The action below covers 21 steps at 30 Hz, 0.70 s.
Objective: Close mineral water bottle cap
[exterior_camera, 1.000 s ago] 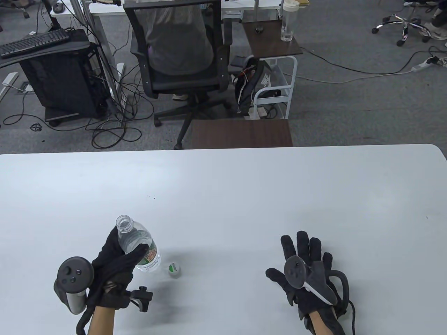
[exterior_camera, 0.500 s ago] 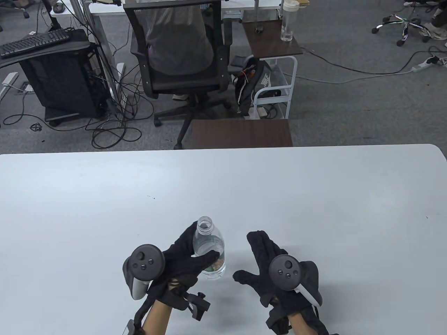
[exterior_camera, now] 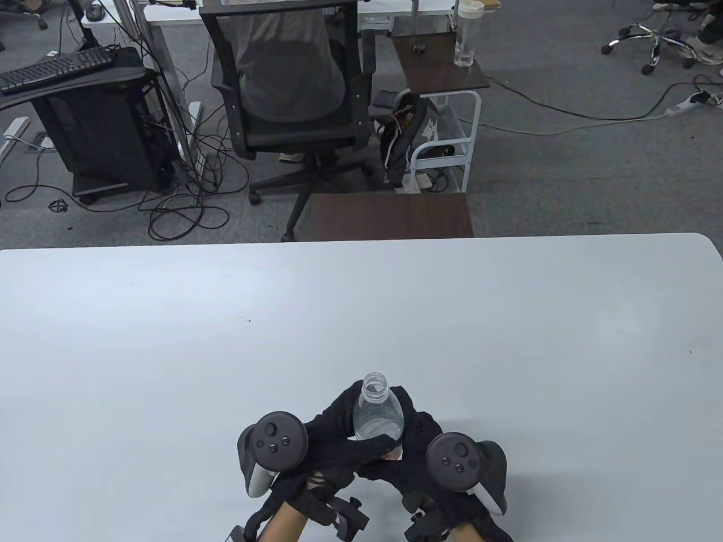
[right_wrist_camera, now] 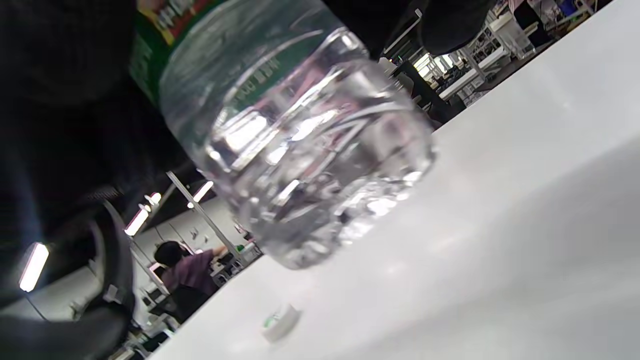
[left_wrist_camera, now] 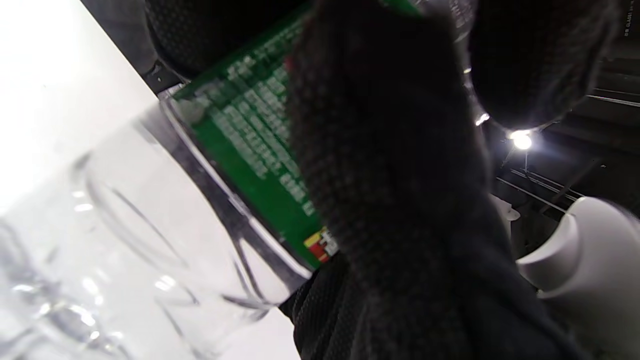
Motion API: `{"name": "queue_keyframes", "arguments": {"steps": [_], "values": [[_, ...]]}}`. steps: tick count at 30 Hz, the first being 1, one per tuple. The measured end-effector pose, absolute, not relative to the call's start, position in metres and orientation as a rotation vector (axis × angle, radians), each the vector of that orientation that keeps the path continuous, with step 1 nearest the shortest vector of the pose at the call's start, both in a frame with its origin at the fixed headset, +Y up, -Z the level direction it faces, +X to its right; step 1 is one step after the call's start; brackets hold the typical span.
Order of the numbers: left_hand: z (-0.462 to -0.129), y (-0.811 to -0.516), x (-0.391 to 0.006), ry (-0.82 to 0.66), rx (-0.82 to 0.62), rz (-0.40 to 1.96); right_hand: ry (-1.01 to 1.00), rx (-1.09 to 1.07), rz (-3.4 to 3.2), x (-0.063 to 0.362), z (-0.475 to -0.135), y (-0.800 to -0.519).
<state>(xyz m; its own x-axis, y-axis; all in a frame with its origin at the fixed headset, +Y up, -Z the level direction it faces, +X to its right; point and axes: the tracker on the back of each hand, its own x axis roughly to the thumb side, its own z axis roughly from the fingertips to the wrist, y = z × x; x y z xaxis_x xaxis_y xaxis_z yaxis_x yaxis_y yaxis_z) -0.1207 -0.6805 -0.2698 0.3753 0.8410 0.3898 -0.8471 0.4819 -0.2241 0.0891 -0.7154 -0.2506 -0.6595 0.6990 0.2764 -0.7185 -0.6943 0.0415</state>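
Observation:
A clear mineral water bottle (exterior_camera: 377,415) with a green label stands upright near the table's front edge, its mouth open and uncapped. My left hand (exterior_camera: 333,435) grips its body, thumb across the front. My right hand (exterior_camera: 422,437) wraps around it from the right. The left wrist view shows the label (left_wrist_camera: 240,150) behind my gloved fingers (left_wrist_camera: 390,175). In the right wrist view the bottle's base (right_wrist_camera: 310,200) seems just above the table. The white cap (right_wrist_camera: 281,321) lies on the table beyond it. The cap is hidden in the table view.
The white table (exterior_camera: 508,316) stretches wide to the back and both sides. Beyond its far edge are a small brown table (exterior_camera: 390,215) and an office chair (exterior_camera: 288,84) on the floor.
My left hand has carried the bottle right, toward the table's middle and nearer the front edge. My right hand has moved left and closed around the bottle.

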Motion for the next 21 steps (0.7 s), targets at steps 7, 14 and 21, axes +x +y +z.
{"name": "queue_keyframes", "arguments": {"steps": [7, 14, 21], "values": [[-0.280, -0.688, -0.131, -0.582, -0.117, 1.050, -0.202, 0.292, 2.354, 0.097, -0.251, -0.718], [-0.292, -0.683, -0.198, -0.362, 0.054, 0.730, -0.239, 0.211, 2.332, 0.118, -0.258, -0.723], [-0.303, -0.700, -0.245, -0.099, 0.013, 0.177, -0.254, 0.194, 2.297, 0.122, -0.258, -0.723]]}}
